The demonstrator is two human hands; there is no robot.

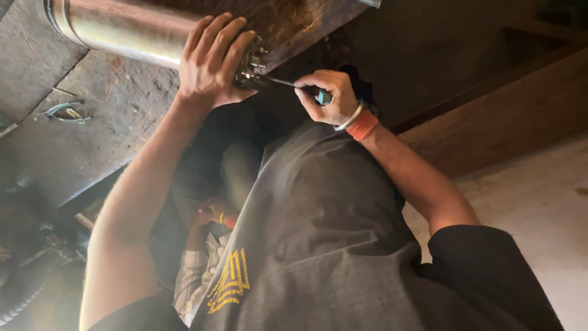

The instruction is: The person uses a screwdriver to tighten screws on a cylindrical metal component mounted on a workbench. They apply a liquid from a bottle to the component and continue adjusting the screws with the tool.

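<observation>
Steel cylinder (122,27): lies on our workbench (92,116), top cut off. Our left hand (211,61): clasped over the cylinder's bolted end, hiding it. Our right hand (324,95): closed around a screwdriver (288,84), tip at that end, contact unclear.

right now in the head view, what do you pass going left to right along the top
pliers on the floor → shiny metal cylinder → left hand on the cylinder's bolted end → screwdriver → right hand → orange wristband
</observation>
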